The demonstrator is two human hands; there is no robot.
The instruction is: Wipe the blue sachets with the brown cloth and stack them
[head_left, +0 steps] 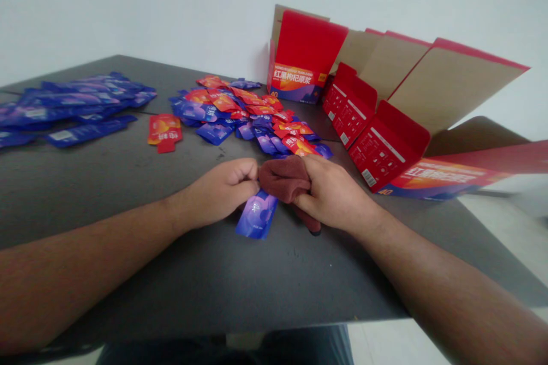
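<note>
Near the middle of the grey table, my left hand is closed on the top end of a blue-purple sachet, which hangs down below the fingers. My right hand grips a folded brown cloth beside it, and the cloth touches the sachet's upper end. Just beyond my hands is a mixed pile of red and blue sachets. A single red sachet lies left of that pile.
At the far left, long blue sachets are heaped on the table. Several open red printed boxes with raised flaps stand along the right side. A pale wall rises behind. The table's near edge is close to my legs.
</note>
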